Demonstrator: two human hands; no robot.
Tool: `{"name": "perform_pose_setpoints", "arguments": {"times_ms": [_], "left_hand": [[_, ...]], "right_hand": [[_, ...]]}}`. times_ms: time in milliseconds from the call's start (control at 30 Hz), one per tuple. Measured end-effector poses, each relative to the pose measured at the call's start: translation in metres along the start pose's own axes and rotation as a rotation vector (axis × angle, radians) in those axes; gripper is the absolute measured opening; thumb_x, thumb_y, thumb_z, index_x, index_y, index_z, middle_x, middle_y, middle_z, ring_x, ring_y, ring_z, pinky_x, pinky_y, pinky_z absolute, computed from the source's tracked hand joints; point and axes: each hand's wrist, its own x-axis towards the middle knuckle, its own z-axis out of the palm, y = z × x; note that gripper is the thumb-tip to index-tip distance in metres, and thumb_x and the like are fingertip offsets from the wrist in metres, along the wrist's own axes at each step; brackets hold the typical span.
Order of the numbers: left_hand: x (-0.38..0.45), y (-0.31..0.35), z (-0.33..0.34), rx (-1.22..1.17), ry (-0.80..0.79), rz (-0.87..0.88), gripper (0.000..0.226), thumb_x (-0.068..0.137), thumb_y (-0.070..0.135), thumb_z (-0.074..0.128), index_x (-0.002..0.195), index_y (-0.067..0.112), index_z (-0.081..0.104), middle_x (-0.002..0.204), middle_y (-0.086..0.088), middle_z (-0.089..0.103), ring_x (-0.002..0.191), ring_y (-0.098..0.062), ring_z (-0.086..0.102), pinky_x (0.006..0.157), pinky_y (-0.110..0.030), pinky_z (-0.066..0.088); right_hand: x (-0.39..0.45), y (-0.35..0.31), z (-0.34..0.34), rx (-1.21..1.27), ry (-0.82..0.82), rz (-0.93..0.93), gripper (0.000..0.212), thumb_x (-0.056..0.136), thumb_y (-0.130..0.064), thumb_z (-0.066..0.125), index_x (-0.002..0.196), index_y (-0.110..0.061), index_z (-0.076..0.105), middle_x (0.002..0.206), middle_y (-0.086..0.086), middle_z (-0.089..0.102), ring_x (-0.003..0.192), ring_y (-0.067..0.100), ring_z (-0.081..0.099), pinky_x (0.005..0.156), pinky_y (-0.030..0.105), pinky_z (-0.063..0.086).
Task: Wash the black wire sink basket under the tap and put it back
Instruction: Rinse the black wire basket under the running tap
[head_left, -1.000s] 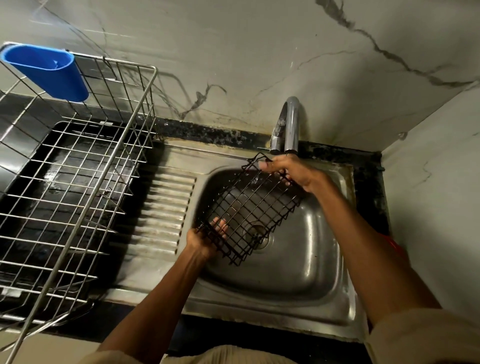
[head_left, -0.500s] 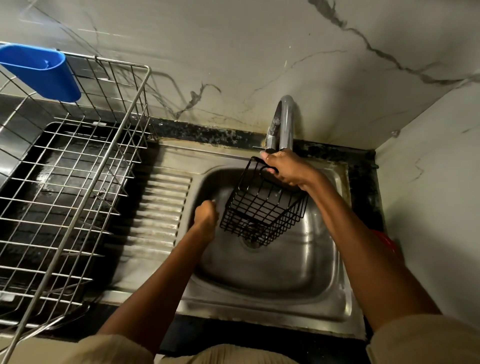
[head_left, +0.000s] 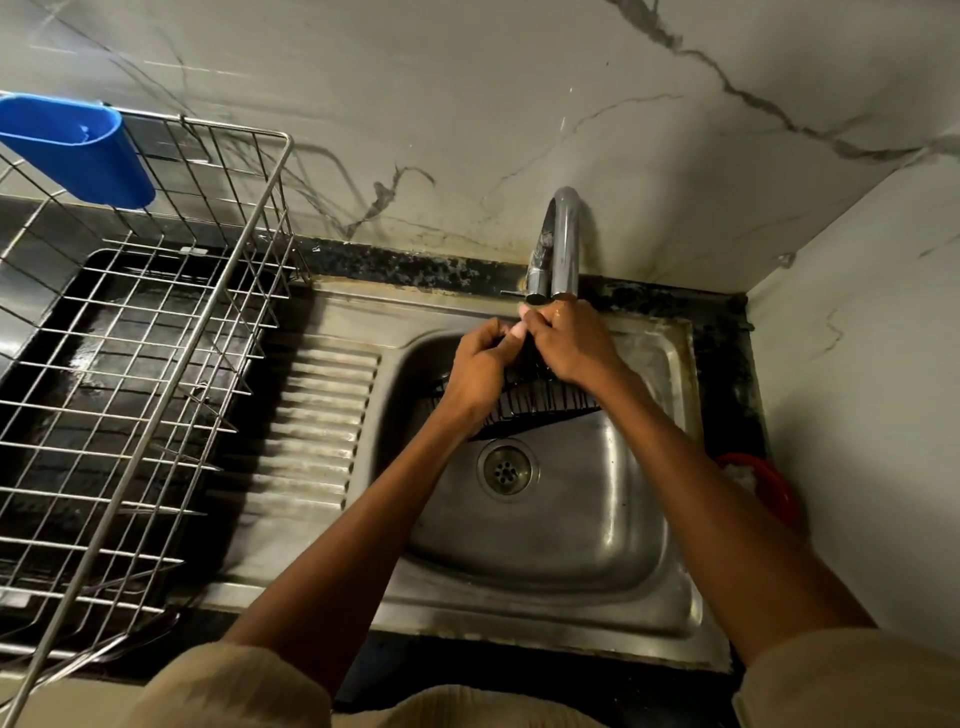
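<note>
The black wire sink basket (head_left: 540, 402) hangs at the back of the steel sink (head_left: 566, 525), just below the chrome tap (head_left: 561, 244). Both my hands cover most of it; only its lower wires show. My left hand (head_left: 480, 371) grips the basket's upper edge from the left, fingers curled. My right hand (head_left: 569, 345) grips the same edge from the right, directly under the tap's spout. The two hands touch each other. I cannot tell whether water is running.
A large steel wire dish rack (head_left: 156, 374) with a blue plastic cup holder (head_left: 78, 148) stands on the left. The ribbed drainboard (head_left: 317, 426) lies between rack and bowl. A red object (head_left: 763, 483) sits at the sink's right edge. Marble walls close the back and right.
My left hand rose from the sink's left wall and took hold of the basket beside my right hand. The basket moved up and back toward the tap's base.
</note>
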Motion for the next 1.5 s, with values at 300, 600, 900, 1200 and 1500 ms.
{"name": "perform_pose_setpoints", "arguments": {"times_ms": [300,600,900,1200,1500], "left_hand": [[0.001,-0.004,-0.036,-0.287,0.361,-0.153,0.025,0.089,0.031,0.063,0.067,0.023,0.055,0.077,-0.012,0.046,0.076,-0.029,0.045,0.076,-0.043,0.044],[-0.004,-0.031,-0.056,-0.575,0.457,-0.351,0.024,0.103,0.012,0.040,0.100,0.007,0.063,0.072,-0.002,0.047,0.065,-0.014,0.043,0.063,-0.023,0.045],[0.001,0.004,-0.068,0.860,0.097,-0.024,0.035,0.107,0.023,0.041,0.076,0.020,0.056,0.079,-0.004,0.067,0.067,-0.016,0.056,0.055,-0.026,0.036],[0.001,0.006,-0.030,0.609,0.067,0.071,0.038,0.099,0.031,0.054,0.064,0.022,0.064,0.054,0.006,0.061,0.050,-0.013,0.055,0.059,-0.031,0.046],[-0.004,-0.009,-0.043,0.226,0.286,-0.107,0.042,0.097,0.022,0.054,0.056,0.017,0.064,0.051,0.006,0.054,0.053,-0.017,0.044,0.057,-0.034,0.033]], "right_hand": [[0.008,0.027,-0.005,0.665,-0.163,0.191,0.046,0.098,-0.033,0.059,0.069,0.002,0.062,0.061,0.008,0.056,0.060,0.021,0.052,0.066,0.033,0.044],[0.008,0.008,0.004,0.870,-0.230,0.241,0.030,0.100,-0.006,0.050,0.072,-0.016,0.056,0.063,-0.006,0.047,0.054,0.003,0.043,0.061,0.025,0.042],[0.009,-0.003,-0.003,0.829,-0.291,0.163,0.030,0.099,-0.005,0.049,0.072,-0.012,0.060,0.069,-0.005,0.055,0.071,0.010,0.052,0.064,0.026,0.045],[0.010,-0.004,0.003,0.717,-0.283,0.038,0.030,0.081,-0.030,0.065,0.063,-0.006,0.058,0.059,0.009,0.045,0.060,0.020,0.045,0.059,0.031,0.039],[-0.026,0.018,0.024,0.656,-0.457,0.256,0.089,0.081,-0.090,0.022,0.152,-0.037,0.033,0.163,-0.008,0.023,0.148,0.008,0.017,0.120,0.034,0.008]]}}
